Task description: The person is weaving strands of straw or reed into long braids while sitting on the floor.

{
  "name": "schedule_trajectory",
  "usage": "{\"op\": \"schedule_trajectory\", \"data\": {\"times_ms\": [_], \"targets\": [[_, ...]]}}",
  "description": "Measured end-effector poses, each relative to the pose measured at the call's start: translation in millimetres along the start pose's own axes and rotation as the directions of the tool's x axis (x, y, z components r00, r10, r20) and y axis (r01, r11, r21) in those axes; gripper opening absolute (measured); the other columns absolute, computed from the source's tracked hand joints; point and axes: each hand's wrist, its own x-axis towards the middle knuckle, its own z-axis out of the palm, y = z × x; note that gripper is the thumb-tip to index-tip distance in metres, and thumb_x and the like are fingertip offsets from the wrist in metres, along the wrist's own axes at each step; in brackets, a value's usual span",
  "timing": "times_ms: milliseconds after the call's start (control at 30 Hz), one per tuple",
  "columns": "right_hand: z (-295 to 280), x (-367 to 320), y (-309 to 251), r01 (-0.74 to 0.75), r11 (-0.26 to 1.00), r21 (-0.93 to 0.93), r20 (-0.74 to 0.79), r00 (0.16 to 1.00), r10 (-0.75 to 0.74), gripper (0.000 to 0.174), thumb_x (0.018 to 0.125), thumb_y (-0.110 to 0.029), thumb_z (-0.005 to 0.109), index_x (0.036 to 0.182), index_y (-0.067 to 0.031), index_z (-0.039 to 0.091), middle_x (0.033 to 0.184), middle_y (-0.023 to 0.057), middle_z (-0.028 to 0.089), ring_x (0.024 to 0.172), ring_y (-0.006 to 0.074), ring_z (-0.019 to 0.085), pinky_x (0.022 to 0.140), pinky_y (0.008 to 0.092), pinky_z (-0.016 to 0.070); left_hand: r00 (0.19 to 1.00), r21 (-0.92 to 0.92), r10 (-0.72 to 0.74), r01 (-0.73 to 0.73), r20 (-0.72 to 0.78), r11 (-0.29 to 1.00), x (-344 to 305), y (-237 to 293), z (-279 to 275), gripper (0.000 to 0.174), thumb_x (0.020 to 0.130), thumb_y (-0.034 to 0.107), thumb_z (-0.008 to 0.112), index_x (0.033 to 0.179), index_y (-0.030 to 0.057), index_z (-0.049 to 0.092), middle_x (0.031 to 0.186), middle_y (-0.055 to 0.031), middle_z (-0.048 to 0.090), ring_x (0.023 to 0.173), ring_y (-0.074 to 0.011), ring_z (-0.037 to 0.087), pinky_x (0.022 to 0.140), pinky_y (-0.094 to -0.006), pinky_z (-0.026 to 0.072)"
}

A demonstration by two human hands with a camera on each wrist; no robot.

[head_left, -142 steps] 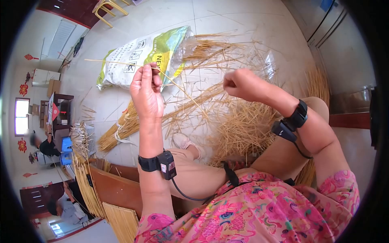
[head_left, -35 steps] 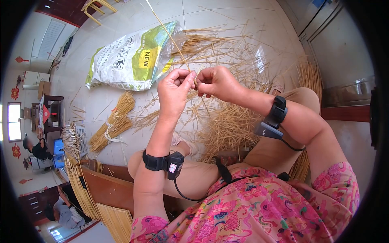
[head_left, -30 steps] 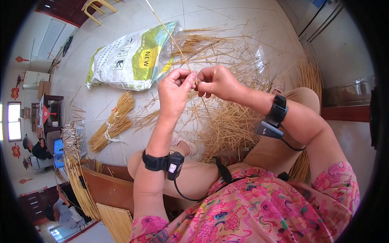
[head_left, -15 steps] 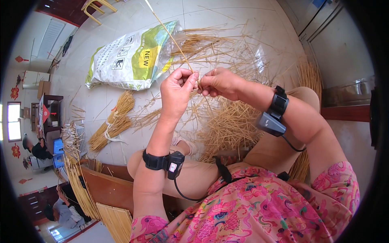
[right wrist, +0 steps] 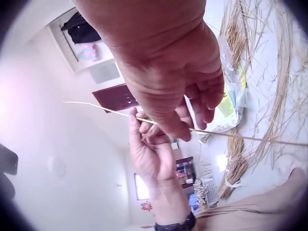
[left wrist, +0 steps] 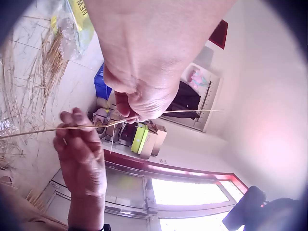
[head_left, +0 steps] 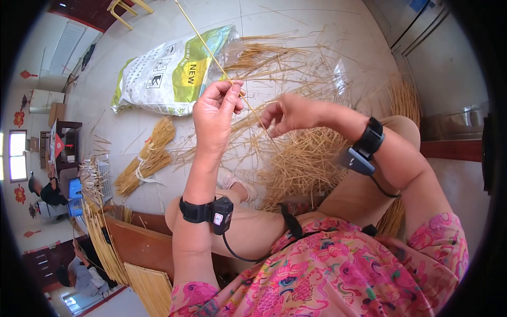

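In the head view a long thin straw stalk (head_left: pixel 203 43) slants from the upper left down between the hands. The left hand (head_left: pixel 215 108) pinches it between thumb and fingers. The right hand (head_left: pixel 296 113) is at the stalk's lower part, its fingers bent and the thumb apart from them. The left wrist view shows the stalk (left wrist: pixel 43 130) crossing the fingers of the right hand (left wrist: pixel 83 159). In the right wrist view the stalk (right wrist: pixel 250 138) passes by the thumb of the right hand (right wrist: pixel 178 77); whether the fingers grip it is unclear.
A white and green bag (head_left: pixel 158 74) lies on the floor, with a tied straw bundle (head_left: pixel 145 158) below it. A heap of cut straw (head_left: pixel 301 169) is before the knees. Two people sit at the far left, near blue stools (head_left: pixel 75 196). A brown board (head_left: pixel 140 240) stands at lower left.
The hands, together at the stalk half a second ago, have moved apart. The left hand has shifted left and up with the stalk; the right hand has opened somewhat and moved to the right.
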Motion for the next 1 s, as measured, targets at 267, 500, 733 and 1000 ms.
{"op": "schedule_trajectory", "data": {"times_ms": [267, 500, 733, 1000], "targets": [[0, 7, -13, 0.212, 0.905, 0.368, -0.208, 0.968, -0.143, 0.014, 0.077, -0.012, 0.069, 0.084, -0.0008, 0.065, 0.071, 0.0005, 0.062, 0.065, 0.0055, 0.056, 0.059, 0.0198, 0.0455, 0.999, -0.024, -0.031, 0.032, 0.028, 0.999, -1, -2, 5, 0.016, 0.088, 0.008, 0.058, 0.098, -0.0043, 0.059, 0.082, -0.0069, 0.061, 0.063, -0.0048, 0.050, 0.058, -0.0186, 0.0411], [1, 3, -21, 0.147, 0.932, 0.331, -0.219, 0.973, -0.076, 0.011, 0.079, -0.012, 0.062, 0.079, -0.0012, 0.065, 0.067, 0.0034, 0.064, 0.060, 0.0068, 0.060, 0.050, 0.0191, 0.0443, 0.997, 0.015, -0.054, 0.053, 0.062, 0.998, -2, -3, 7, 0.016, 0.088, 0.008, 0.058, 0.099, -0.0042, 0.059, 0.082, -0.0069, 0.061, 0.064, -0.0051, 0.051, 0.060, -0.0184, 0.0423], [5, 5, -12, 0.107, 0.920, 0.378, -0.224, 0.974, -0.021, 0.010, 0.076, -0.012, 0.061, 0.075, -0.0032, 0.065, 0.064, 0.0027, 0.063, 0.059, 0.0066, 0.060, 0.050, 0.0211, 0.0446, 0.995, -0.009, -0.043, 0.044, 0.085, 0.999, -3, -3, 7, 0.017, 0.088, 0.007, 0.057, 0.100, -0.0045, 0.059, 0.084, -0.0065, 0.061, 0.064, -0.0048, 0.050, 0.060, -0.0177, 0.0419], [-2, 3, -4, -0.171, 0.918, -0.357, -0.196, 0.975, 0.106, 0.018, 0.079, -0.021, 0.063, 0.083, -0.0049, 0.068, 0.069, 0.0021, 0.065, 0.061, 0.0067, 0.058, 0.055, 0.0225, 0.0439, 0.998, -0.048, -0.026, 0.029, 0.058, 0.998, -1, 4, 3, 0.018, 0.090, 0.009, 0.054, 0.102, -0.0038, 0.058, 0.083, -0.0053, 0.060, 0.063, -0.0045, 0.050, 0.059, -0.0167, 0.0414]]}}
